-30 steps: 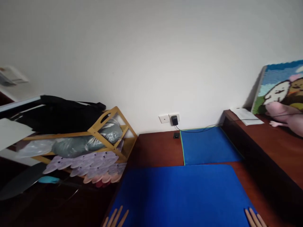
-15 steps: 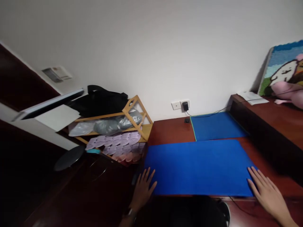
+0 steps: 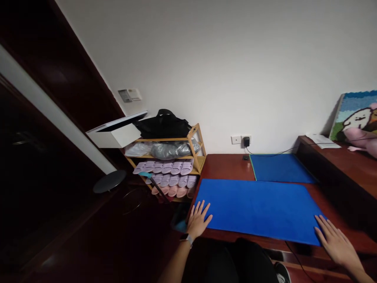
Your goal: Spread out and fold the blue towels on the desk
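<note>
A bright blue cloth (image 3: pixel 259 206) lies flat on the reddish-brown wooden table (image 3: pixel 226 166). My left hand (image 3: pixel 198 221), with a watch at the wrist, rests fingers spread on the cloth's left front corner and holds nothing. At the cloth's right front corner lies my right hand (image 3: pixel 335 240), its fingers stretched out and its palm partly beyond the edge. Behind the cloth, a second blue piece with a green edge (image 3: pixel 279 167) lies near the wall.
Left of the table stands a wooden rack (image 3: pixel 200 163) with lilac slippers (image 3: pixel 167 168), a black bag (image 3: pixel 165 125) and a white box (image 3: pixel 116 137). A plug (image 3: pixel 246 141) sits in the wall. A raised shelf (image 3: pixel 338 157) at right bears a pink toy (image 3: pixel 362 140).
The view has turned left, showing more of the rack and door. My left hand now rests further onto the cloth's corner. My right hand stays at its right corner.
</note>
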